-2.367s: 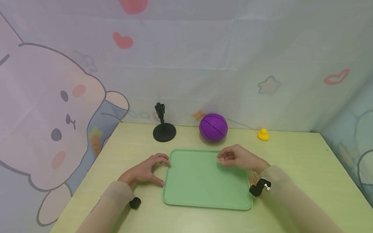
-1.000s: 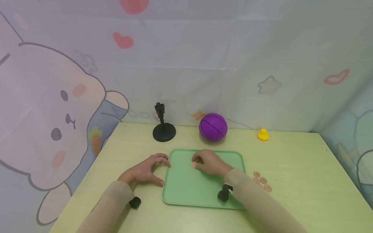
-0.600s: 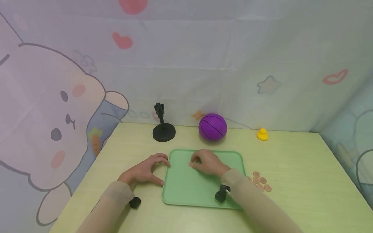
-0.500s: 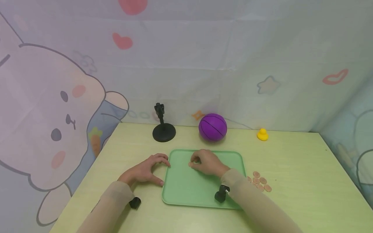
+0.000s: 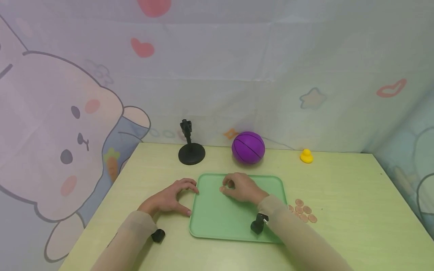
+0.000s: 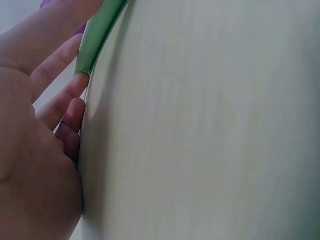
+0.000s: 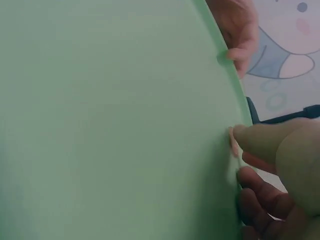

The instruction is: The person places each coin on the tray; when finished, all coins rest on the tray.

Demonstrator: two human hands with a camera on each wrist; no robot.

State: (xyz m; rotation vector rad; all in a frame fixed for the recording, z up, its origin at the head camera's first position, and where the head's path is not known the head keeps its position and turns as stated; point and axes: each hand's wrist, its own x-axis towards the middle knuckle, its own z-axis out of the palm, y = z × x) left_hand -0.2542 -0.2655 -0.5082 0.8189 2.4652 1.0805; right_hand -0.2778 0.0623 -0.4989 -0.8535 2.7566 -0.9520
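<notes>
A light green tray (image 5: 210, 222) lies in the middle of the table. Over its back left part, my right hand (image 5: 241, 187) pinches a copper-coloured coin (image 5: 222, 189) between thumb and fingers. In the right wrist view the coin (image 7: 233, 142) stands on edge by the thumb tip, close to the tray surface; whether it touches is unclear. At the tray's left side, my left hand (image 5: 171, 196) has its thumb and fingers spread in a loose curve, fingertips touching the rim. Several more copper-coloured coins (image 5: 299, 209) lie flat on the table right of the tray, partly behind the right sleeve.
Behind the tray stand a black stand with a round base (image 5: 191, 153) and a purple ball (image 5: 248, 147). A yellow rubber duck (image 5: 306, 156) sits at the back right. A printed curtain (image 5: 217, 56) hangs along the table's back edge.
My right hand carried the coin leftward from the tray's right part to its back left, then stayed nearly still. More of the loose coins show now. The left hand has kept its place.
</notes>
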